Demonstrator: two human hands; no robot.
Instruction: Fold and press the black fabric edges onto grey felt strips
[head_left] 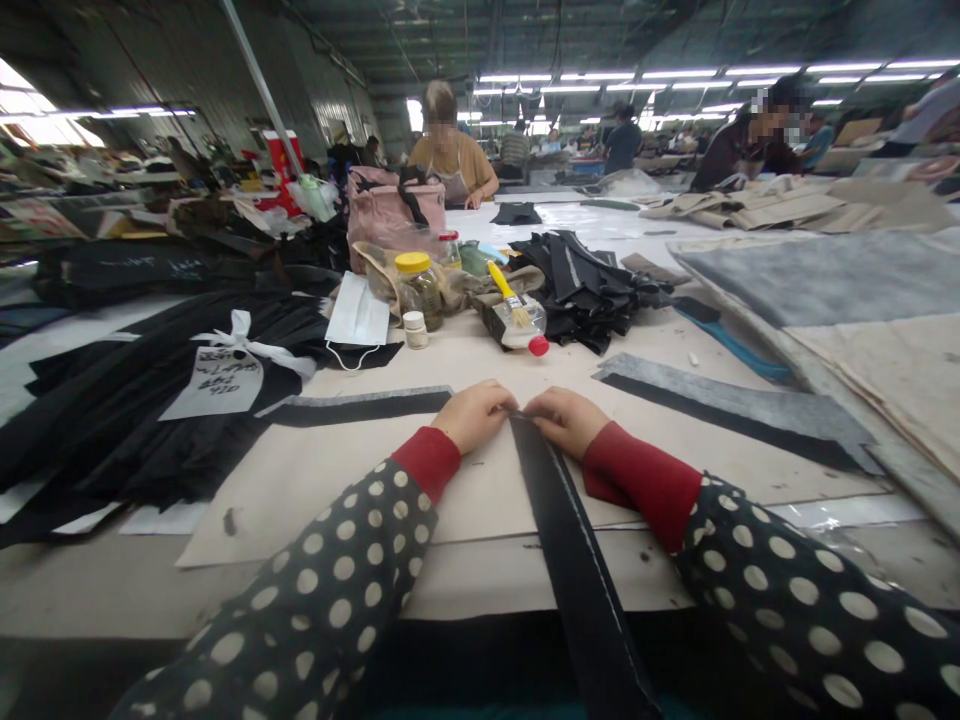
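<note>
A long black fabric strip [559, 530] with a pale line along its right side runs from my hands toward me, past the near table edge. My left hand [480, 412] pinches the strip's far end at its left corner. At the right corner of that same end, my right hand [568, 418] has its fingers closed on the strip. Beyond my left hand lies a black strip with a grey edge [360, 405]. Another grey-and-black strip [739, 415] lies to the right of my right hand.
Black fabric [150, 400] with a tied tag [217, 383] fills the left. Farther back are a face mask [358, 310], a yellow-lidded jar [418, 290], a brush [510, 292], a red-capped bottle [525, 325] and piled black pieces [574, 280]. A co-worker [450, 155] stands across the table.
</note>
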